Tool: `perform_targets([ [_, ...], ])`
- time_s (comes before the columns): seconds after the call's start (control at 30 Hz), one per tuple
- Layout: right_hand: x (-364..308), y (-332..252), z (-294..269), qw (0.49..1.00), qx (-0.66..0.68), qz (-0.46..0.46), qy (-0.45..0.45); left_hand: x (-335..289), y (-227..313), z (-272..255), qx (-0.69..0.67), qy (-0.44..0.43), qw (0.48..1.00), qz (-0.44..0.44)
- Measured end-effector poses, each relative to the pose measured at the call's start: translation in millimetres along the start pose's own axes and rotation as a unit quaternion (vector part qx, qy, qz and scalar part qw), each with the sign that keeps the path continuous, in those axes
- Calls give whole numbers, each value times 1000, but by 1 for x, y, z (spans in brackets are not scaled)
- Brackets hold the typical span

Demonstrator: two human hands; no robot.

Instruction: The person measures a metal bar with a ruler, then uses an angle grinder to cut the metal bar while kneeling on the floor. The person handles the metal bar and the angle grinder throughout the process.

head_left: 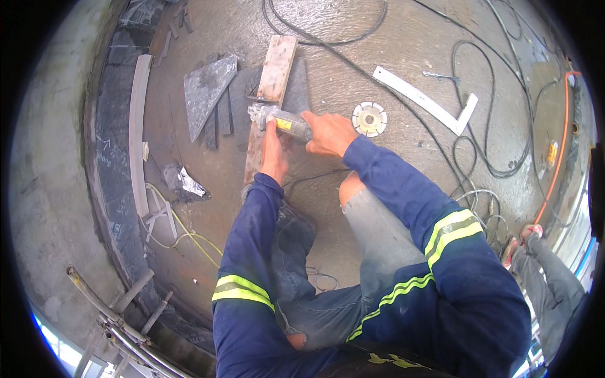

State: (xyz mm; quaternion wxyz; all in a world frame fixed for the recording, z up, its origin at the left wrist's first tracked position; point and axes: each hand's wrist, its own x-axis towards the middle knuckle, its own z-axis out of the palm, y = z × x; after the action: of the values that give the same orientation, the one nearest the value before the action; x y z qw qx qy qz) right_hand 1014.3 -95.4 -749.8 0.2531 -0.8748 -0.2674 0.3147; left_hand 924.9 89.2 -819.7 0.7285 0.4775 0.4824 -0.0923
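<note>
An angle grinder (pixel 296 126) with a grey body and a yellow label lies across a wooden plank (pixel 277 68), its disc seen nearly edge-on at the head. My left hand (pixel 273 154) is closed on the grinder near its head, thumb laid along the side and the other fingers mostly hidden. At the rear end of the body, my right hand (pixel 329 133) wraps around the grip. Beneath the plank is a dark grey stone slab (pixel 296 88). A pointed, roughly triangular stone piece (pixel 208 88) leans over narrow dark strips to the left.
Right of my hands lie a segmented cutting disc (pixel 369 128) and a white L-shaped square (pixel 419 99). Black cables (pixel 353 60) loop over the wet floor. A long strip (pixel 138 135) runs beside the left wall. Another person's legs (pixel 542 283) are at the right.
</note>
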Motion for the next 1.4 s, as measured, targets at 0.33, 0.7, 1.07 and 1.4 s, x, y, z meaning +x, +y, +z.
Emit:
perform_targets([
  [0.33,29,-9,16,998,15,-37,47,24,17,-20,-11,14,1000,6],
  [0.7,17,4,12,999,19,-37,35,2,12,-2,5,14,1000,4],
  [1.07,-5,11,-7,1000,3,-12,-12,-11,-7,22,-13,44,999,19],
  [1.4,-5,7,-6,1000,-3,5,-15,-9,-6,20,-13,49,998,25],
])
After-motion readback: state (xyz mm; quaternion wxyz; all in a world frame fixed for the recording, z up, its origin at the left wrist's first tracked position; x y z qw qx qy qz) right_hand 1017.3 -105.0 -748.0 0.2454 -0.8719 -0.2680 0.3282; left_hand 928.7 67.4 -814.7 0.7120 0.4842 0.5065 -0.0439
